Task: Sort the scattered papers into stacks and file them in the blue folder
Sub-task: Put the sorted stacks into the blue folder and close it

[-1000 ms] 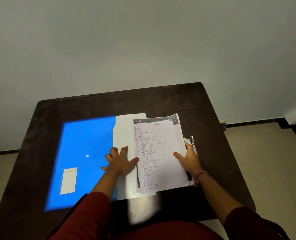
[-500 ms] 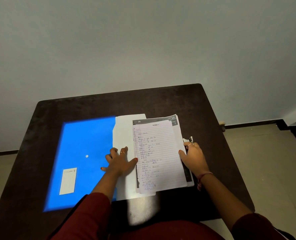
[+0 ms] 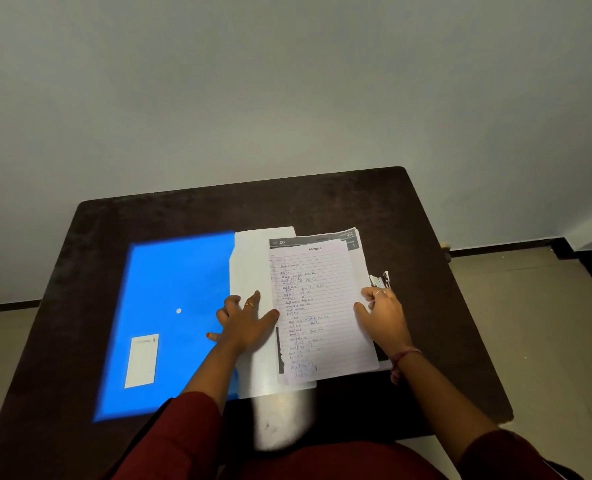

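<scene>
- While the blue folder point(image 3: 170, 317) lies open on the dark table point(image 3: 426, 237), a paper stack point(image 3: 322, 306) rests on its white inner flap point(image 3: 253, 265); filing looks nearly done, the folder not yet closed.
- Left hand point(image 3: 244, 322): fingers spread flat, pressing the flap.
- Right hand point(image 3: 382, 311): fingers curled at the stack's right edge; more paper edges point(image 3: 379, 279) show beyond.

One head-worn view looks forward and down from above the table point(image 3: 426, 216); left hand point(image 3: 244, 322) and right hand point(image 3: 382, 315) sit low and central; wall fills everything beyond them.
</scene>
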The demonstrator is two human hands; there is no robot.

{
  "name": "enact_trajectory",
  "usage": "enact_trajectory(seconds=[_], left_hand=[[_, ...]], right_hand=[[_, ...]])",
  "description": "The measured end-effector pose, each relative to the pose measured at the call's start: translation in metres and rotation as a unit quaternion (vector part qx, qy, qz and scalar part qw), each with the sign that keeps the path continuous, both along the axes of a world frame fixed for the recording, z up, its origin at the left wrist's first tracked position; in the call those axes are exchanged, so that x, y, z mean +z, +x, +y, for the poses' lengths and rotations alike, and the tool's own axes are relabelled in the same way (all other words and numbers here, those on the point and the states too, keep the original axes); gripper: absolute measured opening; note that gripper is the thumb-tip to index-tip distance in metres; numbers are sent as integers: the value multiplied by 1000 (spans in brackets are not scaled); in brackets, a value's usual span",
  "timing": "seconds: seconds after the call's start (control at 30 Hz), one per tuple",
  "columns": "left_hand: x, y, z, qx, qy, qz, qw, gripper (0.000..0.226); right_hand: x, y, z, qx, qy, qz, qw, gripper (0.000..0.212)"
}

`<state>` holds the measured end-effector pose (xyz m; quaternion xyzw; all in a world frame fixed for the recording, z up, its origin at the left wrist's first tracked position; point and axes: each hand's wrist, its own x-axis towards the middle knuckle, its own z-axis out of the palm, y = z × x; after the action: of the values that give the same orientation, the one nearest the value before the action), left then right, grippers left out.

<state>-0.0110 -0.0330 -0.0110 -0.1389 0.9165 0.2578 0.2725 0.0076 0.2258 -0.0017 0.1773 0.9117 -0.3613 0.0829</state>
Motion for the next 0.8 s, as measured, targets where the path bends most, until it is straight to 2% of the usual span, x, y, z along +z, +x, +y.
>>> enact_trajectory(seconds=[0.13,0.23,0.37,0.6,0.7,0.8], left_hand=[[7,3,7,76,51,86,992,43],[10,12,16,28,92,168,981,37],[11,16,32,5,155,134,979,37],[7,12,40,61,153,76,983,41],[7,12,40,106,184,75,974,44],[12,12,39,193,263,56,944,33]], right_hand=[[-3,-1,-5,-3,-5,-37,999,52],[-4,-4,-5,-19,-21,-52,998,59],[-1,-10,-6,-52,-45,-65,995,59],[-5,-19,-8,-92,-73,-71,991,48],[-5,-22,-10,-139,-103,-55,983,33],[-7,-23,-11,-184,-176,-38,966,12]])
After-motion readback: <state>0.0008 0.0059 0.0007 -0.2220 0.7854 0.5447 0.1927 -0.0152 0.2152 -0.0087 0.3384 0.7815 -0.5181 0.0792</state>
